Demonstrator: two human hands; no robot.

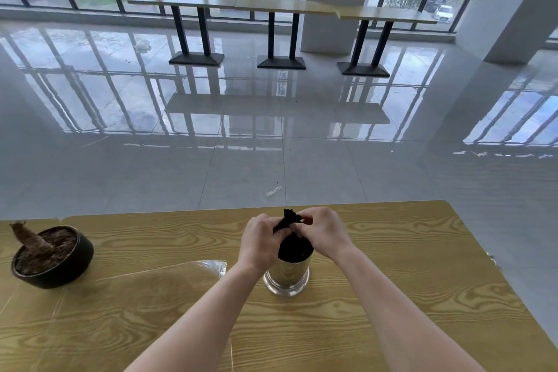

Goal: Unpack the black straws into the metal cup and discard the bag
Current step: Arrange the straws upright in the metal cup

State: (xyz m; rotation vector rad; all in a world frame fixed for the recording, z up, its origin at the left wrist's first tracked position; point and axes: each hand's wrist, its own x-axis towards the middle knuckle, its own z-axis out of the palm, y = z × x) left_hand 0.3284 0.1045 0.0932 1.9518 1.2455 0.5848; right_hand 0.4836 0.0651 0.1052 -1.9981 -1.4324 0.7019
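1. Low in the centre of the frame, the metal cup (287,276) stands upright on the wooden table (407,251), its mouth filled with the dark mass of the black straws (294,246)
2. The left hand (259,240) sits just left of the cup's mouth, its fingers curled closed around the upper part of the straw bundle
3. The right hand (323,234) mirrors it from the right, thumb and fingers pinched together on the straw tops, a few of which poke up between the two hands
4. The clear plastic bag (211,266) lies flat and slack on the table to the left of the cup, partly behind the left forearm; it looks emptied, and neither hand touches it
5. A dark bowl-shaped planter (52,257) with a brown stump sits at the far left edge of the table, well apart from the work
6. Judged from this, the step in hand is the settling of the straws into the cup; the unpacking itself seems done
7. The next move calls for both hands to let the bundle go so the straws stand in the cup unaided, then for one hand to reach left, gather the bag and carry it off; no bin shows in the frame, so where it goes cannot be told
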